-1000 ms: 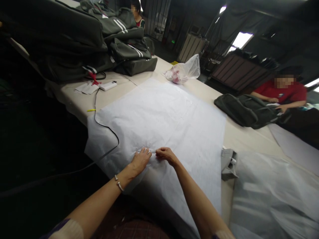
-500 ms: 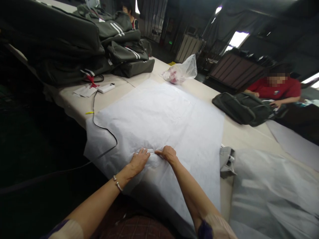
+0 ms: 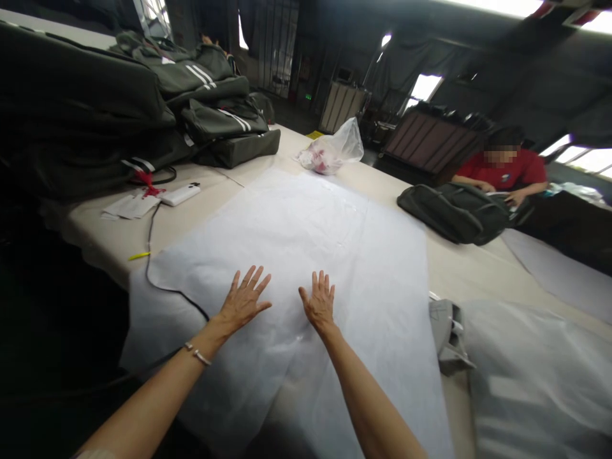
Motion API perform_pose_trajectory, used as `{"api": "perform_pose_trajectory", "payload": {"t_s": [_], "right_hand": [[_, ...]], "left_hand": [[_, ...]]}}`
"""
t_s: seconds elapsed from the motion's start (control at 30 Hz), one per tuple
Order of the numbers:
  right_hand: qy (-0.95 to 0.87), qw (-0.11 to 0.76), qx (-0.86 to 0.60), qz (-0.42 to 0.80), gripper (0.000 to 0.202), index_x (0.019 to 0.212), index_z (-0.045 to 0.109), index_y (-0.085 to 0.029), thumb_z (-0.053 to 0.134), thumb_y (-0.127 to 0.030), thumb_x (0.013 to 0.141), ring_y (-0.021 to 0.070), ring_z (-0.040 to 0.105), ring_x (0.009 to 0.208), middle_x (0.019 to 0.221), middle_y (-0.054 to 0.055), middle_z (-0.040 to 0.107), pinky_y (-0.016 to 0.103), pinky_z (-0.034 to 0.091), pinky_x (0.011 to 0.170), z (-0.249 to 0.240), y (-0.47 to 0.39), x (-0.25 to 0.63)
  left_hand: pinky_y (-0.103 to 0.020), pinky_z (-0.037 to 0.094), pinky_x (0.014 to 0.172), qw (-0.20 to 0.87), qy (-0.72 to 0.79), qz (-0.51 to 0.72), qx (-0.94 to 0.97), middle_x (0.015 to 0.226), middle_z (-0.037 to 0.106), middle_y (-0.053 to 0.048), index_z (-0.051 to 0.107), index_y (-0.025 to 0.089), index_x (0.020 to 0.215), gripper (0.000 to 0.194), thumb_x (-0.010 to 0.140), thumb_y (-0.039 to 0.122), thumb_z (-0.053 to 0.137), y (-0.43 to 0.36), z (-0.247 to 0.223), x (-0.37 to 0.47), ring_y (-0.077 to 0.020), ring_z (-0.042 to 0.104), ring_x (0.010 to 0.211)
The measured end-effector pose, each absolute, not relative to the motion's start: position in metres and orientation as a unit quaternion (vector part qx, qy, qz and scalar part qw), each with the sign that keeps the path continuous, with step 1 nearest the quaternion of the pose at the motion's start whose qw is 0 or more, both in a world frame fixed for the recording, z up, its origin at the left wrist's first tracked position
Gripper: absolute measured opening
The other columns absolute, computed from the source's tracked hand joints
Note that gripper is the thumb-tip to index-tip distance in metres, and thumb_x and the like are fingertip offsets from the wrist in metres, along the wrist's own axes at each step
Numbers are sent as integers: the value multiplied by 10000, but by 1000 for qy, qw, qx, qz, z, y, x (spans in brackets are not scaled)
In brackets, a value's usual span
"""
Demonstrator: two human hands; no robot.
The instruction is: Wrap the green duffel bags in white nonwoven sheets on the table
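A large whitish, slightly see-through sheet [image 3: 306, 229] lies over the table and hangs down past its near edge. My left hand [image 3: 243, 299] rests palm down on it with fingers spread and a bracelet at the wrist. To its right, my right hand [image 3: 319, 301] is also spread flat over the sheet, thumb pointing left. Neither hand holds anything. A black cord [image 3: 165, 288] runs over the sheet's left part, just left of my left hand.
Dark green bags [image 3: 217, 121] are piled at the back left, near paper tags [image 3: 131, 205] and a white box [image 3: 180, 194]. A clear plastic bag [image 3: 329, 152] lies behind. On the right are a grey device [image 3: 449, 338] and plastic sheeting [image 3: 540, 370]. Across the table, a person in red [image 3: 507, 169] handles a dark bag [image 3: 459, 210].
My hands have let go of the pinched fold in the sheet and spread their fingers. They have moved apart, and the sheet now looks smoother there. The view has shifted slightly.
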State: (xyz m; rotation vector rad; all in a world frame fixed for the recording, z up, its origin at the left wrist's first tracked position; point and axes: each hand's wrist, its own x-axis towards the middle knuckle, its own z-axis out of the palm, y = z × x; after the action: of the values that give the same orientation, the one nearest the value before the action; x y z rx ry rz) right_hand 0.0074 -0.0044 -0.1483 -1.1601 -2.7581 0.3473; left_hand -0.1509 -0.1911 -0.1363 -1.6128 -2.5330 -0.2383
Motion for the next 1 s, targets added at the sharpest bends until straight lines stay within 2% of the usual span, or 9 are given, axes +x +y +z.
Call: {"api": "perform_pose_trajectory", "payload": {"t_s": [0.17, 0.3, 0.47, 0.67, 0.8, 0.9, 1.0], "right_hand": [[-918, 29, -388, 74, 707, 1518, 273, -155, 339, -573, 952, 298, 120, 1486, 1604, 114, 169, 530, 91, 1187, -188, 25, -11], [-924, 34, -377, 44, 717, 1523, 257, -173, 312, -602, 951, 289, 113, 1488, 1605, 97, 167, 525, 88, 1189, -198, 58, -22], [-925, 9, -378, 42, 715, 1524, 249, -161, 275, -602, 962, 286, 93, 1490, 1609, 90, 158, 525, 57, 1193, -185, 116, -51], [-918, -33, -383, 94, 723, 1534, 199, -164, 272, -603, 964, 262, 53, 1496, 1619, 82, 127, 512, 29, 1199, -159, 162, -73], [-932, 24, -346, 109, 727, 1544, 146, -174, 289, -592, 966, 247, 26, 1498, 1623, 87, 97, 512, 46, 1201, -139, 121, -44], [-955, 25, -272, 110, 740, 1546, 141, -209, 341, -604, 952, 247, 27, 1498, 1622, 70, 118, 512, 28, 1203, -136, 60, -5], [-965, 9, -230, 126, 753, 1532, 216, -225, 435, -608, 922, 268, 78, 1494, 1608, 69, 195, 514, 18, 1205, -151, 11, 24]], "left_hand": [[-605, 125, 1166, 33, -832, -68, -550, 1563, 319, -100, 361, 289, 1475, 639, 903, 534, 506, -167, -182, -183, -315, 238, 1455], [-617, 132, 1160, 44, -822, -88, -561, 1567, 308, -109, 320, 307, 1491, 715, 872, 610, 510, -134, -199, -198, -328, 238, 1453], [-639, 116, 1156, -5, -820, -70, -568, 1582, 262, -118, 299, 277, 1501, 714, 892, 605, 476, -68, -184, -218, -322, 197, 1467], [-689, 82, 1134, -93, -817, -39, -568, 1608, 170, -125, 232, 231, 1522, 758, 906, 637, 406, -14, -161, -237, -332, 104, 1485], [-711, 108, 1118, -121, -796, -23, -593, 1616, 135, -128, 213, 236, 1528, 784, 895, 647, 424, -31, -144, -224, -352, 83, 1484], [-723, 131, 1105, -140, -754, -3, -642, 1610, 171, -129, 265, 269, 1513, 783, 861, 602, 542, -71, -132, -193, -376, 100, 1477], [-752, 187, 1071, -169, -711, 27, -682, 1599, 217, -126, 296, 297, 1498, 845, 784, 512, 694, -121, -128, -154, -405, 147, 1461]]}}
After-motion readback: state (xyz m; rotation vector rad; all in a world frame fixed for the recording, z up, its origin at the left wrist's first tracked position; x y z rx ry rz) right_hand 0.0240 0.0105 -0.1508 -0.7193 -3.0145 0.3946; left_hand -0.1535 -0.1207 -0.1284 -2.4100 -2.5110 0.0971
